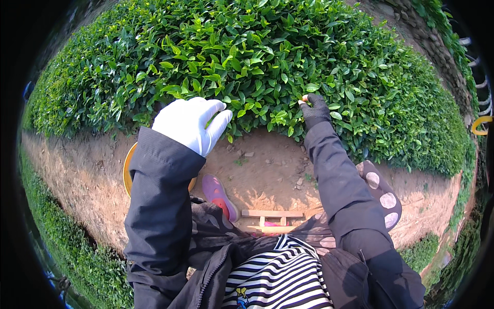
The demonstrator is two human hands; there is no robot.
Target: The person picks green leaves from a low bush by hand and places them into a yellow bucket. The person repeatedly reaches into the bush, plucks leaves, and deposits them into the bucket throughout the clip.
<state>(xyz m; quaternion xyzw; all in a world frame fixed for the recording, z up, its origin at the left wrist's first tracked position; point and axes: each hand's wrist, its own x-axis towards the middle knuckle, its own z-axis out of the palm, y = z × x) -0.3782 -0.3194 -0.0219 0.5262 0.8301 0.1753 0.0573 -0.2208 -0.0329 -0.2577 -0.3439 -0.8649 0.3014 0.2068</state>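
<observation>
A dense hedge of tea bushes [247, 65] with bright green young shoots spans the upper view. My left hand [193, 121], in a white glove, hovers at the hedge's near edge with thumb and fingers curved towards each other; whether a leaf is between them cannot be told. My right hand [314, 108], in a black glove with bare fingertips, is at the leaves further right, its thumb and index fingertips close together. Whether it pinches a shoot is too small to tell. Under my left forearm a yellow round container [128, 170] is partly hidden.
Bare soil [270, 162] with small stones runs between the hedge and a lower green row [73, 239] at the left. A wooden stool [272, 213] is at my seat, beside a purple shoe [218, 193]. A stone wall [436, 50] rises at the upper right.
</observation>
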